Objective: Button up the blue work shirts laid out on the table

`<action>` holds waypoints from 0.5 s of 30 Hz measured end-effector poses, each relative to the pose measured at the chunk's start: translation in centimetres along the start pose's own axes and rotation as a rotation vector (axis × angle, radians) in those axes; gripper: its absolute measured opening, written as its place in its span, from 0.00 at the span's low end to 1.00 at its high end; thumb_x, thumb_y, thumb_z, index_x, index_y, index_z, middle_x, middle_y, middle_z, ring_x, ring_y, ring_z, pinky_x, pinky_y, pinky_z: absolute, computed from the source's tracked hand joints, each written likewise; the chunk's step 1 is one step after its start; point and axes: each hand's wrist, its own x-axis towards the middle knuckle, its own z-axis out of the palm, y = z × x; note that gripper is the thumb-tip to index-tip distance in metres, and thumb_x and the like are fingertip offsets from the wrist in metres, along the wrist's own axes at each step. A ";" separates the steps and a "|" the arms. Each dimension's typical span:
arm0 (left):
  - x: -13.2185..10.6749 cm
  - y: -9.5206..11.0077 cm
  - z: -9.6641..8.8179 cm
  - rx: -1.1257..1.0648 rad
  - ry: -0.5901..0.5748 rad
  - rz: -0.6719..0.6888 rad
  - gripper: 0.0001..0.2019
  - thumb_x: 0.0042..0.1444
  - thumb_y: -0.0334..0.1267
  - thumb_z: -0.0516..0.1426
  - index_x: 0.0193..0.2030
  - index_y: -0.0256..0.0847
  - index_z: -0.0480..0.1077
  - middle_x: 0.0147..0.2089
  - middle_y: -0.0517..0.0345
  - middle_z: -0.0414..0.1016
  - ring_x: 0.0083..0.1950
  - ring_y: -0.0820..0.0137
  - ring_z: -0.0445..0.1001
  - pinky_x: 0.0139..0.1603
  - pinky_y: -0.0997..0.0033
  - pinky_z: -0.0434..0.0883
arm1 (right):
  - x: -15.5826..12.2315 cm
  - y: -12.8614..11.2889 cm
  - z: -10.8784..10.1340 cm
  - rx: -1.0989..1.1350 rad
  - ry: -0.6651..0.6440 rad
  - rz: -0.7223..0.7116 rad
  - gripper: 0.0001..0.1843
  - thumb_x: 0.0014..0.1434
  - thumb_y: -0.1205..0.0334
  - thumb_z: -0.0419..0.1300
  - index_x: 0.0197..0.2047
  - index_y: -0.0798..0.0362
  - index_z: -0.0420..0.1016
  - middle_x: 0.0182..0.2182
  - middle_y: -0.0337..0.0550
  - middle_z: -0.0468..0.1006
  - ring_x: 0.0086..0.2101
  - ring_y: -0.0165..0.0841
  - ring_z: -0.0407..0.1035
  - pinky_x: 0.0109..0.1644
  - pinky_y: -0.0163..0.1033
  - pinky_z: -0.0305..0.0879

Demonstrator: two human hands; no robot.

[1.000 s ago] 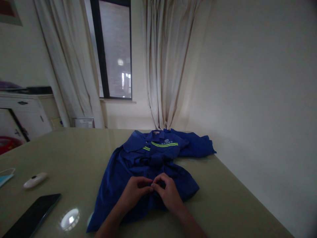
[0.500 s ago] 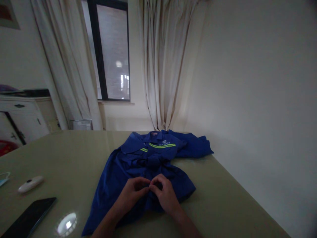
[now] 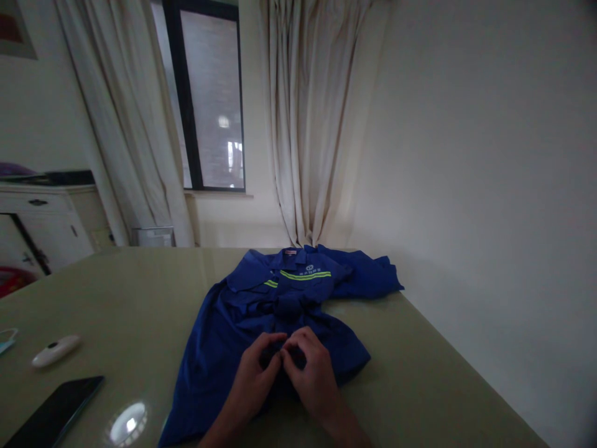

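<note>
A dark blue work jacket (image 3: 308,289) with yellow-green reflective stripes and a white chest logo lies spread on the table, collar at the far side. One sleeve stretches out to the right along the back. My left hand (image 3: 255,370) and my right hand (image 3: 311,367) meet over the near part of the jacket, thumbs and fingers curled into pinches, fingertips almost touching. Between them they grip the jacket's front, near its hem. The exact bit of cloth at the fingertips is too dark and small to make out.
On the left of the glossy table (image 3: 140,298) lie a black phone (image 3: 53,410), a white oval device (image 3: 56,351) and part of a face mask (image 3: 7,341). A wall (image 3: 489,186) runs along the right edge. Curtains (image 3: 312,124) hang behind.
Both hands stay together at the same place on the jacket. My left hand has shifted slightly right and turned more upright, and the jacket's near left edge has moved a little.
</note>
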 end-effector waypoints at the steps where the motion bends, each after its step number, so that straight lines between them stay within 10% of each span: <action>1: 0.0 0.0 0.0 -0.002 0.014 -0.004 0.16 0.58 0.41 0.58 0.51 0.44 0.77 0.51 0.52 0.80 0.54 0.60 0.77 0.57 0.62 0.72 | 0.0 0.0 0.0 0.000 -0.007 -0.004 0.08 0.60 0.72 0.60 0.36 0.49 0.74 0.38 0.41 0.75 0.39 0.33 0.73 0.45 0.34 0.68; 15: 0.0 0.3 -0.3 0.027 0.105 0.015 0.19 0.57 0.44 0.60 0.54 0.45 0.78 0.50 0.51 0.81 0.52 0.60 0.78 0.56 0.63 0.74 | -0.7 -0.4 0.5 -0.224 0.003 -0.116 0.09 0.66 0.68 0.57 0.42 0.46 0.77 0.38 0.44 0.78 0.40 0.38 0.74 0.42 0.39 0.68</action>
